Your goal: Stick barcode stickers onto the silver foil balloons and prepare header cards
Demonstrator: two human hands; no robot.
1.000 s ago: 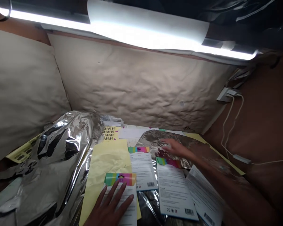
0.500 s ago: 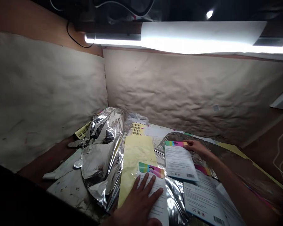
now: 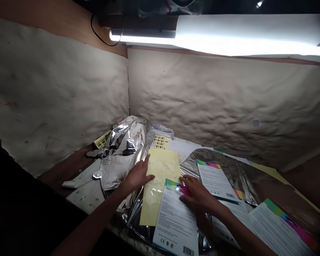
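L hand unclenched at yellow sheet, R hand at top of white pkt, grip unclear.

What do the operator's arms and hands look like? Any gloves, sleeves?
Left hand and right hand: bare, no gloves. Forearms: uncovered where visible, no sleeves, watch or bracelet showing. Can't rule out small rings.

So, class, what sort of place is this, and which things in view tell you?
Probably a small work booth, perhaps for packaging: printed packets with colourful tops lie on the worktop, crumpled silvery film is heaped nearby, and a long lamp shines above.
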